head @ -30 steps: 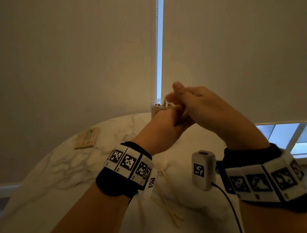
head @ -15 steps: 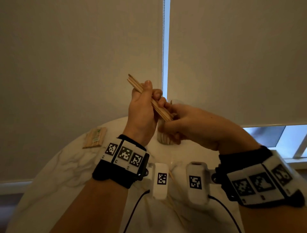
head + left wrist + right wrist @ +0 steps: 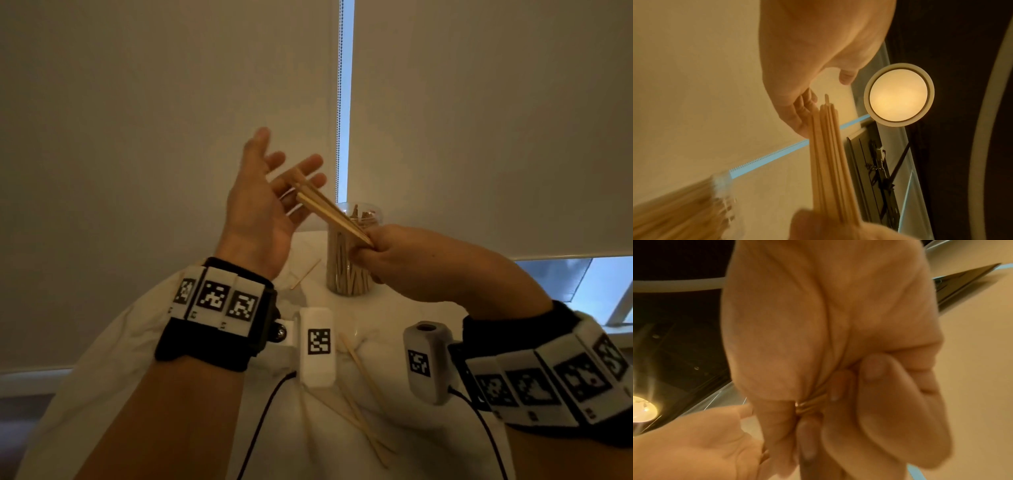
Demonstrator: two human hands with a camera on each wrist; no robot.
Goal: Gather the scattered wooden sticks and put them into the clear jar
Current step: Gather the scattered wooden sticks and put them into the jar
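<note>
A bundle of wooden sticks (image 3: 325, 207) slants up and to the left above the clear jar (image 3: 347, 270), which stands on the table holding several sticks. My right hand (image 3: 366, 245) pinches the bundle's lower end; the right wrist view shows the stick ends (image 3: 809, 404) wedged between thumb and curled fingers. My left hand (image 3: 274, 178) is raised with fingers spread, and the bundle's upper tips lie near or against its fingers. The bundle (image 3: 828, 154) runs up toward the left fingers (image 3: 801, 110). Loose sticks lie by the jar (image 3: 306, 272) and nearer me (image 3: 363, 366).
The round white marble table (image 3: 137, 342) curves away at its left edge. Closed roller blinds (image 3: 171, 102) rise right behind the jar, with a bead chain (image 3: 339, 102) in the gap. A window (image 3: 582, 284) shows at the right. More crossed sticks (image 3: 359, 425) lie between my forearms.
Half a second ago my left hand gripped the bundle together with the right. Its fingers have now opened and let go, so the right hand alone holds the sticks.
</note>
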